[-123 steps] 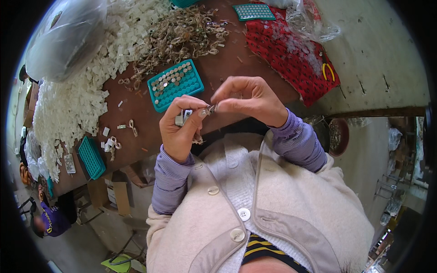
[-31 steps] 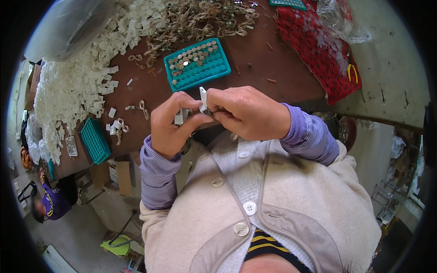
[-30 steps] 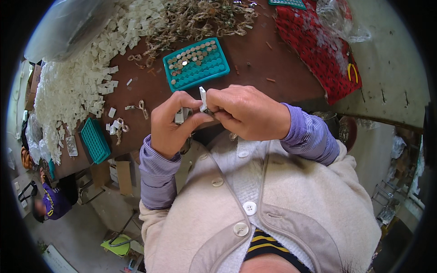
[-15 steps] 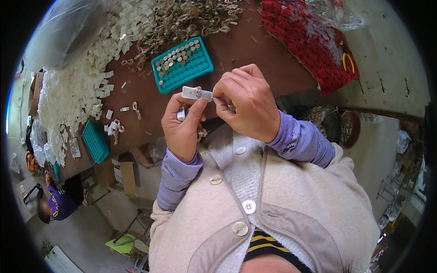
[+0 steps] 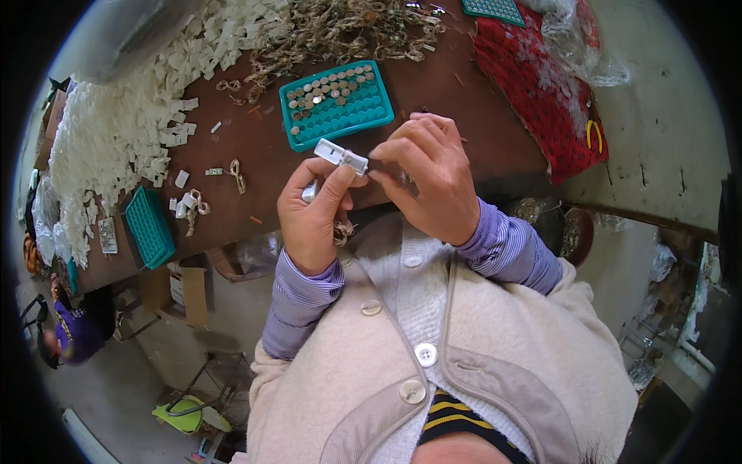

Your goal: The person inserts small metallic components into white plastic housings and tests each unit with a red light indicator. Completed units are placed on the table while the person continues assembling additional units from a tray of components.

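My left hand point(image 5: 311, 216) is closed around a small white plastic case point(image 5: 328, 151). Its thumb presses on the clear, box-like end, where small parts are too fine to make out. A second whitish piece point(image 5: 310, 191) sits between the fingers of that hand, and a tangle of thin beige wire point(image 5: 342, 232) shows below its palm. Just right of the case is my right hand point(image 5: 434, 179), thumb and forefinger apart at its end, with nothing visible between them. Beyond both hands lies a teal tray point(image 5: 363, 116) partly filled with round button cells point(image 5: 340, 85).
A large heap of white plastic pieces point(image 5: 124, 147) covers the table's left side. Bundled beige wires point(image 5: 332, 35) lie at the back. An upright teal tray point(image 5: 149, 228) stands at the left edge. Yellow-handled pliers point(image 5: 593, 137) rest on red cloth point(image 5: 518, 100) at right.
My right fingers have come away from the case's end and spread. The case has tilted, its white end further up and its clear end lower right. The whole view has shifted slightly.
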`<state>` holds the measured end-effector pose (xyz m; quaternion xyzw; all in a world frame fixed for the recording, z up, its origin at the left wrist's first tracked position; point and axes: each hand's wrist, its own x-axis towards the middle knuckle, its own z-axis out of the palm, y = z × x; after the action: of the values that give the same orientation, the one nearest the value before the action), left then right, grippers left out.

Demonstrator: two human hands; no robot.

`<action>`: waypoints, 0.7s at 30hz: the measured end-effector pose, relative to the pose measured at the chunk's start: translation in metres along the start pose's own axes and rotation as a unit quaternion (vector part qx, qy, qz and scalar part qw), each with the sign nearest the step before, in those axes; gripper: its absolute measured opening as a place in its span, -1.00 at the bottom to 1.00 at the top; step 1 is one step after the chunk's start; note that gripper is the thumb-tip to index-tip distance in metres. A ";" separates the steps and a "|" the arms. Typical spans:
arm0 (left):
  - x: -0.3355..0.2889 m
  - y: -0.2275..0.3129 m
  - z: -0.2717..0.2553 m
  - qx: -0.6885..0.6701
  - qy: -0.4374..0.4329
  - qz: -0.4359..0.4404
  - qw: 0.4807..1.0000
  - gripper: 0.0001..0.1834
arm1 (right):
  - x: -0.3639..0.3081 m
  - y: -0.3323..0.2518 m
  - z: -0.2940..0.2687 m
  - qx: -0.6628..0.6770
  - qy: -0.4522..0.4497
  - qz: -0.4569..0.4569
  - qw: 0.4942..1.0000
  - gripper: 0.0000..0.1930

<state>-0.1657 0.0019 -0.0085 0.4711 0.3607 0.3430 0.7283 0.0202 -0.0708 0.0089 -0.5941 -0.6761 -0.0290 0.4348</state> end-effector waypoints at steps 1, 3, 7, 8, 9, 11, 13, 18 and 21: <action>0.000 0.000 -0.002 0.020 0.003 0.001 1.000 -0.83 | 0.003 0.000 0.001 -0.006 0.001 -0.012 1.000 -0.83; -0.001 0.000 -0.003 0.058 0.009 0.003 0.998 -0.86 | 0.007 0.000 0.001 0.004 -0.025 -0.054 0.998 -0.83; 0.003 0.001 -0.005 -0.020 -0.012 -0.026 0.999 -0.79 | 0.017 0.000 0.008 0.015 -0.039 -0.055 0.998 -0.83; 0.007 0.002 -0.006 -0.039 -0.011 -0.011 0.999 -0.77 | 0.022 0.003 0.011 0.038 -0.034 -0.029 0.998 -0.83; 0.011 0.003 -0.009 -0.062 -0.001 0.000 0.998 -0.77 | 0.028 0.008 0.014 0.059 -0.023 -0.010 0.998 -0.83; 0.018 0.008 -0.016 -0.110 0.020 0.021 0.994 -0.77 | 0.043 0.025 0.018 0.068 -0.023 0.051 0.996 -0.81; 0.024 0.012 -0.023 -0.128 0.029 0.022 0.991 -0.76 | 0.062 0.049 0.029 0.047 -0.018 0.047 0.998 -0.77; 0.027 0.014 -0.032 -0.139 0.031 0.009 0.990 -0.71 | 0.073 0.071 0.044 -0.056 -0.057 -0.054 0.995 -0.80; 0.029 0.012 -0.033 -0.143 0.033 0.006 0.989 -0.69 | 0.070 0.066 0.045 -0.046 -0.067 -0.052 0.995 -0.82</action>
<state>-0.1809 0.0442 -0.0123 0.3530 0.3290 0.4110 0.7735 0.0560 0.0279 -0.0068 -0.5782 -0.7314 -0.0425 0.3592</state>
